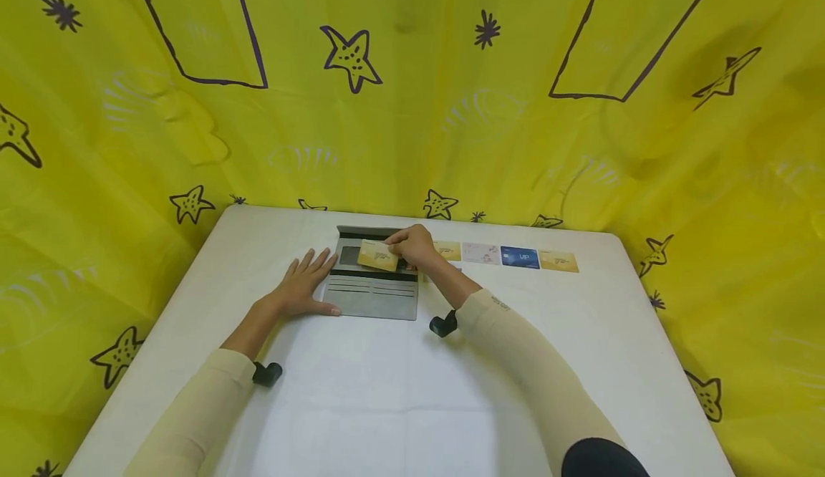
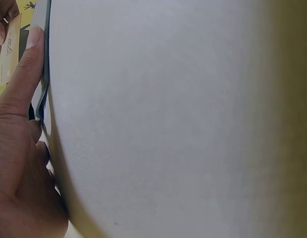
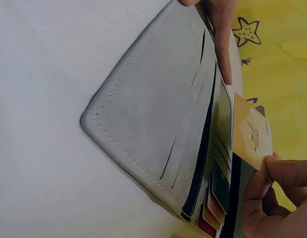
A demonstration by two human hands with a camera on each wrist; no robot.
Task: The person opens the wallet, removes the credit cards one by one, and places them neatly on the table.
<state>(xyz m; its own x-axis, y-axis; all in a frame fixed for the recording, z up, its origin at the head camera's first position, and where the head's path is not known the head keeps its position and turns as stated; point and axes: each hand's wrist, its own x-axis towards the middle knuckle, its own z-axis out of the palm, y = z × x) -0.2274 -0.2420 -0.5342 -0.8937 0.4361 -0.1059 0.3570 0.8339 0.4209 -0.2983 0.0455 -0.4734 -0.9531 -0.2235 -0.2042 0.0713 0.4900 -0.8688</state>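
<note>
A grey wallet point(image 1: 370, 305) lies unfolded on the white table, its card slots facing up. My right hand point(image 1: 415, 246) pinches a gold card point(image 1: 377, 255) between thumb and fingers, above the wallet's far half. In the right wrist view the gold card point(image 3: 252, 134) is tilted, close over the inner slots, and several other cards point(image 3: 220, 186) poke out of the slots at that side. With fingers spread, my left hand point(image 1: 299, 287) rests at the wallet's left edge, thumb on its near corner. The left wrist view shows the thumb point(image 2: 27, 74) along the wallet's edge.
Right of the wallet, a row of cards lies along the far side of the table point(image 1: 348, 420): a gold card point(image 1: 447, 250), a pale patterned card point(image 1: 481, 253), a blue VIP card point(image 1: 519, 257) and another gold card point(image 1: 558, 261). A yellow curtain point(image 1: 399, 126) hangs behind.
</note>
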